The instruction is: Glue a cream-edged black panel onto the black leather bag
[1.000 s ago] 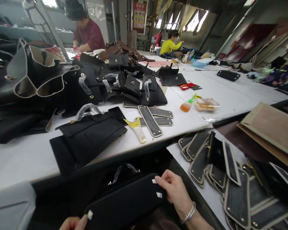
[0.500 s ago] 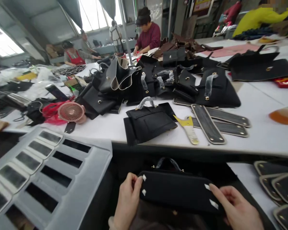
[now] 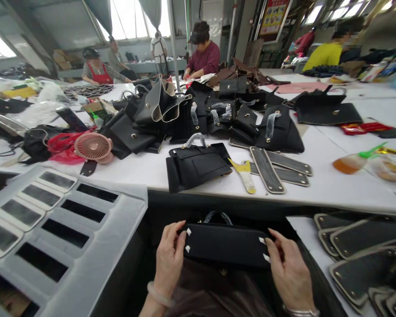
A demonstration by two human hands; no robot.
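Note:
A black bag (image 3: 226, 245) lies across my lap, its long flat base facing me, with small white tabs near the corners. Its clear-wrapped handle shows behind the far edge. My left hand (image 3: 171, 251) grips the left end, thumb beside the white tabs there. At the right end my right hand (image 3: 285, 259) pinches the edge beside the other tabs. On the table (image 3: 145, 178) ahead stands another black bag (image 3: 201, 165) with a wrapped handle. Right of it are a yellow-topped tool (image 3: 247, 176) and several grey strips (image 3: 267, 169).
Black bags (image 3: 280, 127) are heaped across the table. A pink fan (image 3: 94, 147) is at left, above a tray of panels (image 3: 125, 211). Stacked base pieces (image 3: 366, 237) lie at right. A person in maroon (image 3: 207, 57) works across the table.
My view has turned right and lifted a little. The bag's base has come more level, and my right hand's fingers have shifted round its right end.

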